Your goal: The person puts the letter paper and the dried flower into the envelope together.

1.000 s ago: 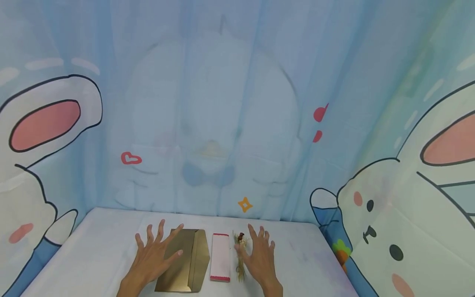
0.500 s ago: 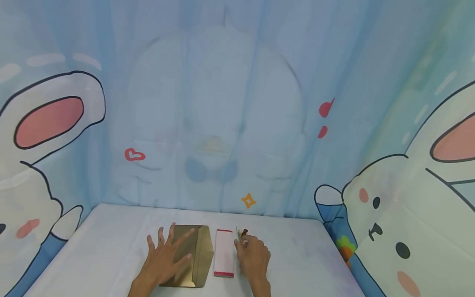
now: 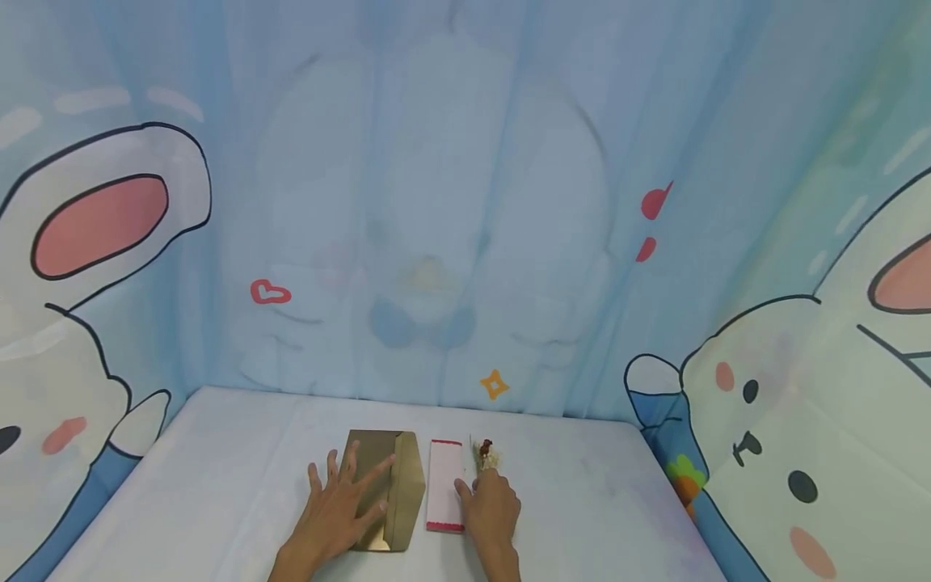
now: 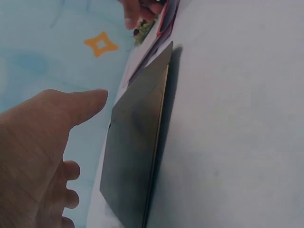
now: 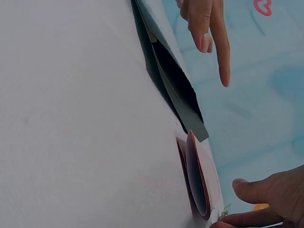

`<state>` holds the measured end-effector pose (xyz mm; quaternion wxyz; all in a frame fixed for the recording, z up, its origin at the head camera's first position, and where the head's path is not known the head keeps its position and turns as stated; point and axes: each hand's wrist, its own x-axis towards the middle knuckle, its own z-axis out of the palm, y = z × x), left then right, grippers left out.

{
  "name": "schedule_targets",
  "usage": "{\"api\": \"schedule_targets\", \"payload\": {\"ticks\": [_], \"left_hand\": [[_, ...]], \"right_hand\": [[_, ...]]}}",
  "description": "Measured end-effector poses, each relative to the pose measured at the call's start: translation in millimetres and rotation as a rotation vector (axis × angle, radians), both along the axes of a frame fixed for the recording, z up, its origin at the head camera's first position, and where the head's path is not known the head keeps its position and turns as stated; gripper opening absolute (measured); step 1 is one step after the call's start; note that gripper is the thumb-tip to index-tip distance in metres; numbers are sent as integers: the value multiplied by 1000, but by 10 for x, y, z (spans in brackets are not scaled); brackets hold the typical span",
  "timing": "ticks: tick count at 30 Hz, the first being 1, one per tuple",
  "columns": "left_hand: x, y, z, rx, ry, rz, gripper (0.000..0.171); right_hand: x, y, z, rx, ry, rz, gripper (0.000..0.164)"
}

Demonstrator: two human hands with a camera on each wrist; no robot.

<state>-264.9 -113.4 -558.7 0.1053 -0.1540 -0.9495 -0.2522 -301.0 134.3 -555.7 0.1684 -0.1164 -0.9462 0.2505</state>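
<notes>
A gold envelope lies on the white table with its pointed flap facing right. Above it my left hand spreads its fingers and holds nothing; the left wrist view shows its thumb apart from the envelope. Right of the envelope is a pale pink folded card with red edges, bowed open at its near end in the right wrist view. My right hand is over a small dried flower bunch, hiding its stems. Its thumb stands apart from the forefinger, and no grip on the bunch shows.
The white tabletop ends at a light blue curtain with printed cartoon rabbits at left and right. The envelope, card and flower bunch lie side by side, close together.
My right hand has come down from its raised, spread pose onto the flower bunch and slid toward the stems. My left hand stays spread over the envelope. The head view has shifted slightly.
</notes>
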Motion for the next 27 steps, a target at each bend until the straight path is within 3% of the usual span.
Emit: {"api": "schedule_targets", "payload": {"ticks": [6,10,15,27], "left_hand": [[3,28,-61,82,-109,-36,60],[4,54,-141,148,-111,-53,59],[12,62,-173,161,-128,-52,59],[12,64,-183,145,-164,-51,58]], "right_hand": [[8,-137,-11,15,-30,-50,34],[9,-225,-36,35,-33,-94,40],[3,-312,-72,37,-44,-134,41],[-5,-248,-195,-131,130,-116,19]]}}
